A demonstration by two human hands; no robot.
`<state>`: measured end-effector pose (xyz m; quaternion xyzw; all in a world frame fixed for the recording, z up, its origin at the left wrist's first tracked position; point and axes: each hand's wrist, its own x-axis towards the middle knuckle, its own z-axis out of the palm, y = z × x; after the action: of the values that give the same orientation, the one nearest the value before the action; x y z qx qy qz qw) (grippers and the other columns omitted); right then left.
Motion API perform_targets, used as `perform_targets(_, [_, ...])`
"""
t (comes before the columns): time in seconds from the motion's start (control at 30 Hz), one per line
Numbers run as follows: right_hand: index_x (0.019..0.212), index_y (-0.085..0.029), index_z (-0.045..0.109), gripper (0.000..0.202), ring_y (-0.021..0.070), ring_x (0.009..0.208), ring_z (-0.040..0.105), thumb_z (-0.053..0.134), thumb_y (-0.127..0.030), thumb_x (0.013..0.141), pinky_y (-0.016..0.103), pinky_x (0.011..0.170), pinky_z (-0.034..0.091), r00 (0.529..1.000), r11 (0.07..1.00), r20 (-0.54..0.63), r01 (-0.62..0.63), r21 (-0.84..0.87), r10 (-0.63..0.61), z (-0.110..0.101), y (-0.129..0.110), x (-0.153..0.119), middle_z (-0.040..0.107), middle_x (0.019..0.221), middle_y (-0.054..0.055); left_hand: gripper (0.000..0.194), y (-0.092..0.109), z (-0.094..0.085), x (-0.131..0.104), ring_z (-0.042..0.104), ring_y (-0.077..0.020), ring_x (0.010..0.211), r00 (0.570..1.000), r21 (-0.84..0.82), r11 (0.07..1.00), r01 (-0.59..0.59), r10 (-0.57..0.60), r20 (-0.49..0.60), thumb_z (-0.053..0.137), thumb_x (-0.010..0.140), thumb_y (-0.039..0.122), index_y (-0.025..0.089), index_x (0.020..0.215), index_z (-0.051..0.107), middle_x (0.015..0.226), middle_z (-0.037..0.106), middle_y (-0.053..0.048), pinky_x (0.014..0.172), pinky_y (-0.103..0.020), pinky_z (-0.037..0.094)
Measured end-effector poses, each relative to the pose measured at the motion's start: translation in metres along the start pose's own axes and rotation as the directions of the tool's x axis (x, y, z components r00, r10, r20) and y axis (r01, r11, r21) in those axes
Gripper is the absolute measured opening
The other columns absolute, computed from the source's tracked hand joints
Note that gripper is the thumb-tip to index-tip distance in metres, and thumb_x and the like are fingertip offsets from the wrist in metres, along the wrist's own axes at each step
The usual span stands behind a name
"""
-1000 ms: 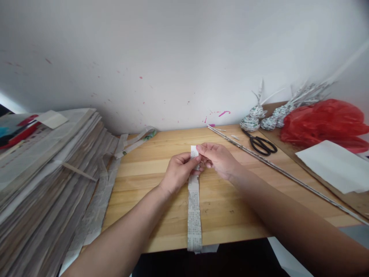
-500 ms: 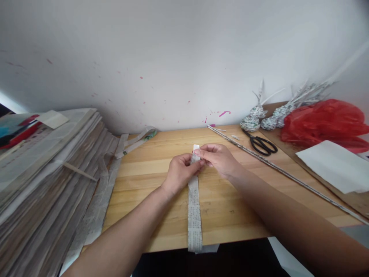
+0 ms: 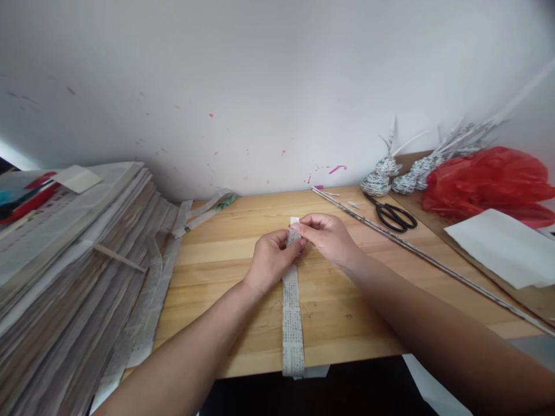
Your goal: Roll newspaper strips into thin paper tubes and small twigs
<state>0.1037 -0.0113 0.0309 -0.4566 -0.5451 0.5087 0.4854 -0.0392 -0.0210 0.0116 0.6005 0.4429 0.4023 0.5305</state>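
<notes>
Stretching down desk to near edge, printed strip is pinched near far end by left hand and right hand, thumbs pressed on top. Folding there appears barely begun; lower length is flat, not yet folded. At right, thin rods, seemingly finished, are laid near scissors.

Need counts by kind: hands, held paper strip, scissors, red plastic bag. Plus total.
Hands: 2 (left hand, right hand)
Held paper strip: 1
Scissors: 1 pair
Red plastic bag: 1
Total: 5
</notes>
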Motion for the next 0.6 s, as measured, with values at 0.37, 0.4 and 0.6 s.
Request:
perform_targets(0.37, [0.065, -0.017, 0.058, 0.031, 0.0067, 0.048, 0.046, 0.078, -0.04, 0.065, 0.021, 0.044, 0.034, 0.992, 0.975, 0.055, -0.124, 0.182, 0.116, -0.001, 0.002, 0.0, 0.057, 0.058, -0.003, 0.025, 0.006, 0.001, -0.002, 0.063, -0.0139, 0.069, 0.979, -0.274, 0.946, 0.174, -0.136, 0.153, 0.069, 0.076, 0.038, 0.014, 0.084, 0.067, 0.079, 0.066, -0.005, 0.058, -0.025, 0.052])
perform_targets(0.4, [0.066, -0.017, 0.057, 0.032, 0.0063, 0.047, 0.045, 0.078, -0.041, 0.066, 0.021, 0.044, 0.033, 0.99, 0.972, 0.062, -0.133, 0.196, 0.124, -0.002, 0.001, 0.0, 0.057, 0.058, -0.003, 0.025, 0.007, 0.001, -0.003, 0.064, -0.0142, 0.07, 0.975, -0.284, 0.939, 0.192, -0.149, 0.167, 0.069, 0.076, 0.037, 0.014, 0.086, 0.068, 0.081, 0.066, -0.005, 0.06, -0.025, 0.053])
perform_targets(0.6, [0.074, -0.016, 0.067, 0.031, 0.0082, 0.054, 0.049, 0.067, -0.046, 0.078, 0.023, 0.047, 0.032, 0.971, 0.998, 0.232, -0.068, 0.01, 0.064, -0.014, -0.003, 0.003, 0.06, 0.063, -0.001, 0.026, 0.009, -0.002, -0.001, 0.063, -0.0118, 0.067, 0.977, -0.306, 0.933, 0.191, -0.15, 0.152, 0.07, 0.076, 0.037, 0.012, 0.085, 0.068, 0.077, 0.066, -0.005, 0.064, -0.025, 0.053])
